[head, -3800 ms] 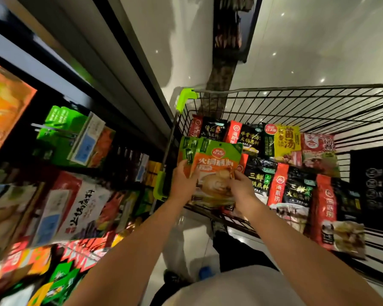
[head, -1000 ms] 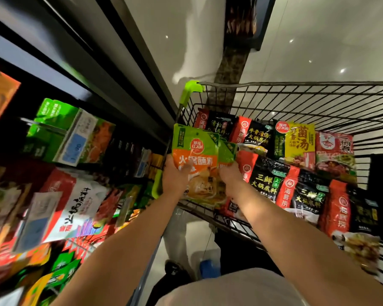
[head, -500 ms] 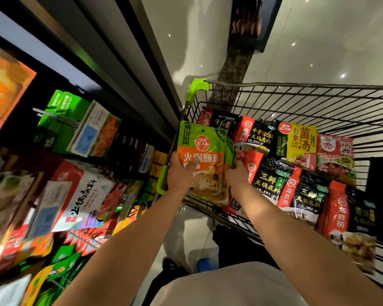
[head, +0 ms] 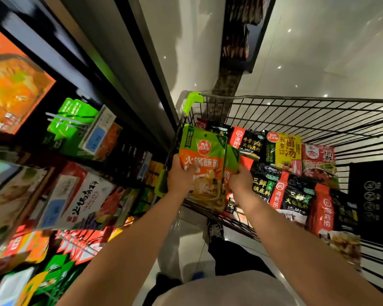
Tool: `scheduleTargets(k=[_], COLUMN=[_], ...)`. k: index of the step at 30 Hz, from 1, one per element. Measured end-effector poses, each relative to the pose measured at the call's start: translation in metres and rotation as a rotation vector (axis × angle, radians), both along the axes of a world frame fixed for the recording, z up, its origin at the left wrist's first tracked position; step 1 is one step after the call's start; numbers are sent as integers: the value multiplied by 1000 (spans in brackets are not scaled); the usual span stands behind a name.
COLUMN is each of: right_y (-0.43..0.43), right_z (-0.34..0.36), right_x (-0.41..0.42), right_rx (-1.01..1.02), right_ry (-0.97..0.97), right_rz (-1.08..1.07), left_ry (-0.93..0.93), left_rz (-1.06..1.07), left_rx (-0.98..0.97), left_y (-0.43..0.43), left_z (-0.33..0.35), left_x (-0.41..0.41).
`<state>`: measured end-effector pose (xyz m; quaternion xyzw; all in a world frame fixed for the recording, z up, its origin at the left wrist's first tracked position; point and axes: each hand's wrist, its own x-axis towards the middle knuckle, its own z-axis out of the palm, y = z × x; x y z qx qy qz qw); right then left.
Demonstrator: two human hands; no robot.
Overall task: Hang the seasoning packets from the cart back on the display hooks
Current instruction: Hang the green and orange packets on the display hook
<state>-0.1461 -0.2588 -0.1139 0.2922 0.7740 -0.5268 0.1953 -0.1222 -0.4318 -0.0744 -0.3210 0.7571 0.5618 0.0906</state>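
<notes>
left hand [head: 181, 176] grips front packet [head: 202, 164] | right hand [head: 239, 181] pinches second packet [head: 231, 159] beside it | we judge them light, floppy, slick; hold near top hole

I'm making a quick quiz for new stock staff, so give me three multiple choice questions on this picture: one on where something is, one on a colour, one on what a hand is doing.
1. Where is the display rack relative to the cart?
A. On its left
B. On its right
C. Inside it

2. What colour is the top of the front packet being held?
A. Blue
B. Green
C. White

3. What is the left hand doing?
A. Hanging idle
B. Pushing the cart handle
C. Gripping the front packet

Answers:
1 A, the hooks with hanging packets fill the picture's left side.
2 B, a green band sits above the orange part.
3 C, its fingers curl over the packet's left edge.
</notes>
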Motion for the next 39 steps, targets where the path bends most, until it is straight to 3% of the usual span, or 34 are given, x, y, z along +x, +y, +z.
scheduleTargets(k=[6,9,12,15,24,34,39], right_y=[12,22,21,14,1,-1,-3], right_z=[0,9,19,16,-29,-45,-37], right_x=[6,4,4,2,10,4,-5], right_rx=[114,-22,-194,-244,67,69,-60], right_ry=[37,12,-136,-154,-230,-146,-171], right_rz=[-23,-91,-52,17,97,-33,-18], left_ry=[-32,-45,-63,-60,-101,-158,-177], left_rz=[41,55,67,85,85,76,116], left_rx=[-6,-15,-22,-10,-21,19,46], left_y=[11,14,14,14,8,8,0], left_z=[-11,-12,-12,-11,-30,-42,-43], left_x=[3,8,11,10,1,-3,-3])
